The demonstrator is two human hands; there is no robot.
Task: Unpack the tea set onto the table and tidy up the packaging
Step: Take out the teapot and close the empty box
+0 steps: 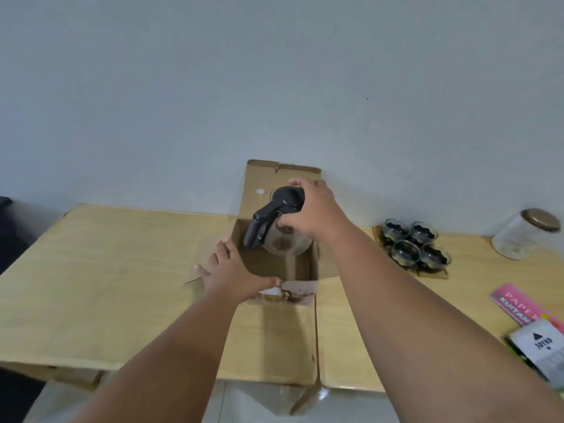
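Teapot (276, 210) hangs over box (274, 264) on apparently wooden table (106, 270).

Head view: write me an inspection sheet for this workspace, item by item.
Surface: pale wooden table.
Job's things: open cardboard box at the middle; glass teapot with black lid and handle, upright at the box's opening; four glass cups grouped on the table right of the box.
Clutter: glass jar with a gold lid at far right; pink booklet and white packet at the right edge.
Grippers: right hand grips the teapot's top; left hand rests with straight fingers on the box's left edge.
Cables: nothing seen.
Surroundings: plain pale wall behind the table.
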